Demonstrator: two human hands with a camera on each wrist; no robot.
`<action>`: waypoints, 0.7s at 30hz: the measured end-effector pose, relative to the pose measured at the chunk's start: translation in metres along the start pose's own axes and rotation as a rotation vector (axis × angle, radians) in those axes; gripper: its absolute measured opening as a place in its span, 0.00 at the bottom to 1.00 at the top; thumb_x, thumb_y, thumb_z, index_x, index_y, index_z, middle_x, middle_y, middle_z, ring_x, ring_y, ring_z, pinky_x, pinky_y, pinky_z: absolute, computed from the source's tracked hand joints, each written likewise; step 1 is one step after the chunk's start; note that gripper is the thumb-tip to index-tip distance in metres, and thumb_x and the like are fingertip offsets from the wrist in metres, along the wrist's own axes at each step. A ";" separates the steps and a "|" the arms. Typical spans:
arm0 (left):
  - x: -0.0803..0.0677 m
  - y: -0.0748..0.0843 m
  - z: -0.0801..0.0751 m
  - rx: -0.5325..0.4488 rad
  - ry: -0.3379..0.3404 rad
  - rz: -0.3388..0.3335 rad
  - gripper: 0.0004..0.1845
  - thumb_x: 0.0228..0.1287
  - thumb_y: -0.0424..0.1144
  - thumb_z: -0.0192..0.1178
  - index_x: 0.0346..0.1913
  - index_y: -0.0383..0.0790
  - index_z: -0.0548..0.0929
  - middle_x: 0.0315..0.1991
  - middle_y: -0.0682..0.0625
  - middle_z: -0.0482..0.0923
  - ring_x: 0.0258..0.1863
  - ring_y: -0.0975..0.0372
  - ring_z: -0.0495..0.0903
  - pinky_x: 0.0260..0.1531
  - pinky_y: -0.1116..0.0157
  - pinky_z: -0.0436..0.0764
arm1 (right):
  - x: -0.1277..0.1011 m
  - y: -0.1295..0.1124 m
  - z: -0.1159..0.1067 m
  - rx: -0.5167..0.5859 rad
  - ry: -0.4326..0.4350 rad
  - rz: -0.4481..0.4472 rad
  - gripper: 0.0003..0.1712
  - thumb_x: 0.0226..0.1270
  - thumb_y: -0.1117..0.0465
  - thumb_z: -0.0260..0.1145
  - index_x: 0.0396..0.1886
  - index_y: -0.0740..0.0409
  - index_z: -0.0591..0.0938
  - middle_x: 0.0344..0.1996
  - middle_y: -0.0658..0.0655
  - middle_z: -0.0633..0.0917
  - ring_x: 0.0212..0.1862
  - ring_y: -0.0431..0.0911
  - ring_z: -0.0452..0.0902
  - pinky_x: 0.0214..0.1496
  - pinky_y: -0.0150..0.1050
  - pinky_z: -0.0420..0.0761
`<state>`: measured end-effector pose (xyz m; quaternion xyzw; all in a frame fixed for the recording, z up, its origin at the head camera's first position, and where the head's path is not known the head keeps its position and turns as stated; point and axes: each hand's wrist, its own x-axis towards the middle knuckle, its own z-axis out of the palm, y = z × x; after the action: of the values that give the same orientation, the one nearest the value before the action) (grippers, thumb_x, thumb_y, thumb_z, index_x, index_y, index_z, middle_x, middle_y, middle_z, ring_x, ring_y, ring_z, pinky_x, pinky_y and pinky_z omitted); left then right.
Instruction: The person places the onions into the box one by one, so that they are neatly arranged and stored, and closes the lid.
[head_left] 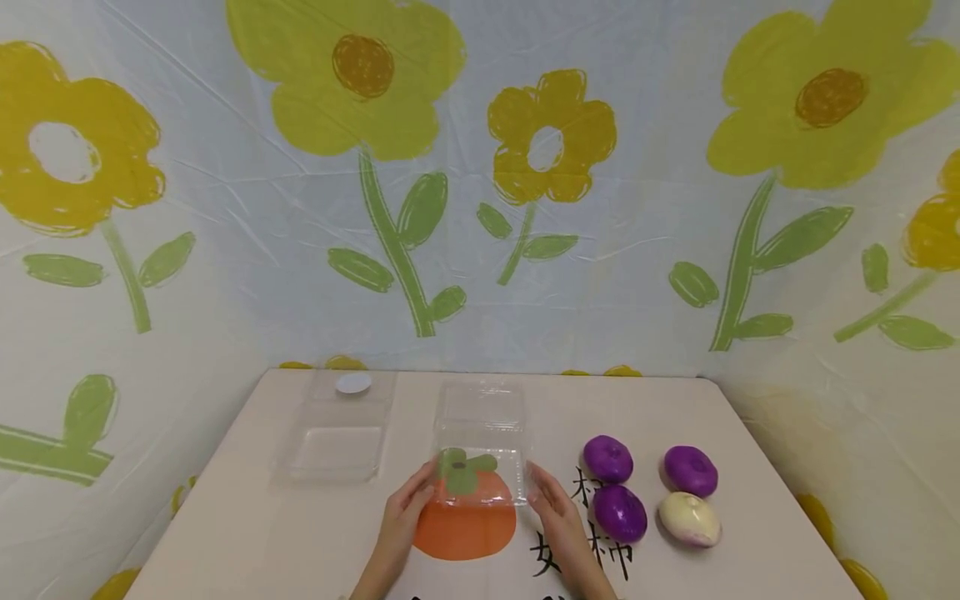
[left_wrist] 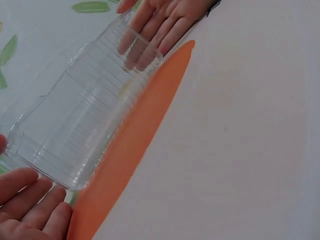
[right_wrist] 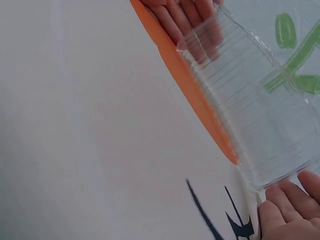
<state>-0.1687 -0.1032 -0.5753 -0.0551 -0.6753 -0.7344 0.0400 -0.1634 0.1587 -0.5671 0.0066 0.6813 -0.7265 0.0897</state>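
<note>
Between my two hands is a clear plastic clamshell box [head_left: 480,479], its lid [head_left: 480,407] folded back away from me. My left hand [head_left: 406,510] holds the box by its left side, the thumb near the rim and the fingers along the wall. On the opposite side my right hand [head_left: 558,518] holds it the same way. In the left wrist view, fingers of the right hand [left_wrist: 165,22] show through the clear wall. Nothing lies inside the box [right_wrist: 260,105]. It overlaps a persimmon print [head_left: 467,533] on the tabletop.
A second open clear box [head_left: 337,454] stands at the left, with a small white disc [head_left: 353,383] on its lid. Several glossy purple onion-like vegetables [head_left: 620,513] and a whitish one [head_left: 690,519] sit at the right. Flower-printed cloth [head_left: 637,292] encloses the table [head_left: 247,517].
</note>
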 end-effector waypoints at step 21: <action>-0.019 0.009 -0.010 -0.042 -0.106 -0.082 0.25 0.65 0.33 0.56 0.62 0.26 0.69 0.64 0.35 0.65 0.63 0.55 0.68 0.54 0.76 0.71 | -0.025 -0.012 -0.004 0.025 -0.057 0.073 0.35 0.70 0.52 0.55 0.72 0.56 0.57 0.73 0.58 0.55 0.72 0.57 0.48 0.70 0.54 0.53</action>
<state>-0.1487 -0.1145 -0.5703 -0.0671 -0.6625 -0.7455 -0.0271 -0.1412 0.1659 -0.5527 0.0117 0.6687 -0.7310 0.1355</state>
